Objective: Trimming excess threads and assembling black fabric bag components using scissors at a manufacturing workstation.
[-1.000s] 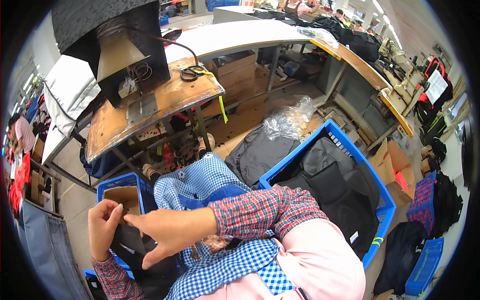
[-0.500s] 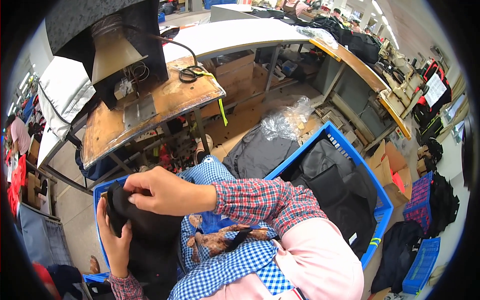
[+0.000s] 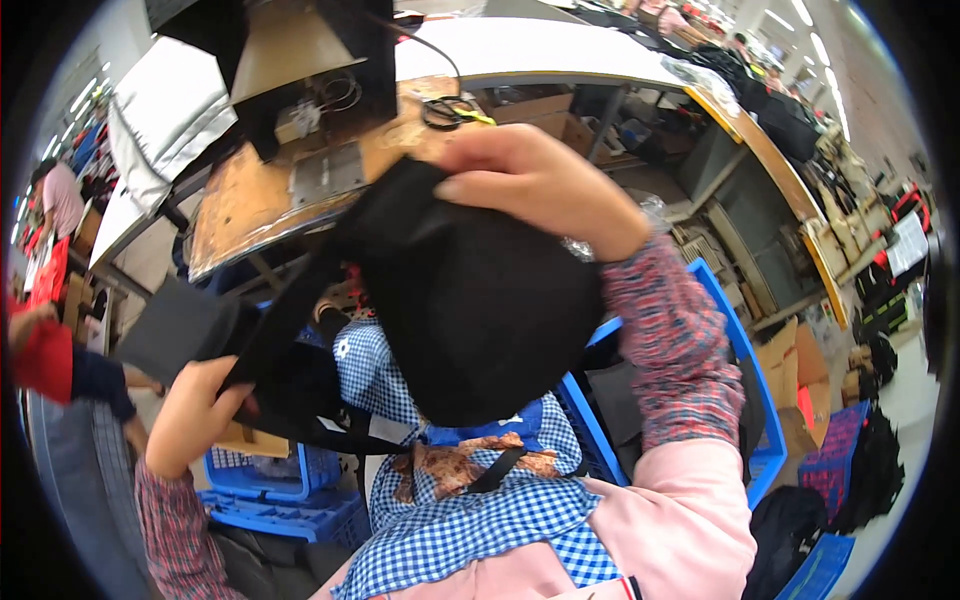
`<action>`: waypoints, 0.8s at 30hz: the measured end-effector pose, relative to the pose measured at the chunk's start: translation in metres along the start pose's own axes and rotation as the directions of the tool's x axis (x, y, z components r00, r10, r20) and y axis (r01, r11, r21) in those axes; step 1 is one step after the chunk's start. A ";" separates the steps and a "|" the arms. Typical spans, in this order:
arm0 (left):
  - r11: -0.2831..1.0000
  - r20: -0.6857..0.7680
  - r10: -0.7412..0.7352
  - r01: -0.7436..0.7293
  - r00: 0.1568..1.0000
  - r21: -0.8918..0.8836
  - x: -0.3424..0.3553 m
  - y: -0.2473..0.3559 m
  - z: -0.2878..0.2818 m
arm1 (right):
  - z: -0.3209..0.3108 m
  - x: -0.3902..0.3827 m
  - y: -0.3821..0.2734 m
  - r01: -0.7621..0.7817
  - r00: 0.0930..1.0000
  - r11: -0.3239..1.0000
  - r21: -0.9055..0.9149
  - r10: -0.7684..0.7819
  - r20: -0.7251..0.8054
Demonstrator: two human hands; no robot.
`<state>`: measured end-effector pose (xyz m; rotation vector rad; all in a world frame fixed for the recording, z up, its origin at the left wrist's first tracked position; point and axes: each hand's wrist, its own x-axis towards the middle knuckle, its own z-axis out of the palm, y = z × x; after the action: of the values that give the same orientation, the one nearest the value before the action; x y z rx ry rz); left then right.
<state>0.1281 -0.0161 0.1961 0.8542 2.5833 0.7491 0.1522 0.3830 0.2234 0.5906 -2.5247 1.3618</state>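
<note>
Black soft-fabric piece (image 3: 490, 310), above the lap: judged light, limp, best held by edges. Right hand (image 3: 540, 185) pinches its far edge; left hand (image 3: 195, 410) grips its narrower left part. Obstructing: worn wooden-topped table (image 3: 235, 225), far; blue plastic crate (image 3: 768, 455), right; another person's red-and-navy sleeve (image 3: 95, 382), left.

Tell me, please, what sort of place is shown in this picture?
Probably a sewing or bag-making workshop, judging by the large black fabric-like piece, the blue crate holding dark material, and the long white worktable.
</note>
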 end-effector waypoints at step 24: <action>0.917 0.104 0.140 -0.168 0.985 0.361 0.108 0.011 -0.011 | 0.102 0.049 0.077 0.311 0.944 0.885 -0.347 -0.245 0.221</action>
<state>0.0447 0.0546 0.1968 1.1829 2.6508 0.2582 0.0748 0.3240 0.1271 0.9754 -2.6026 0.7247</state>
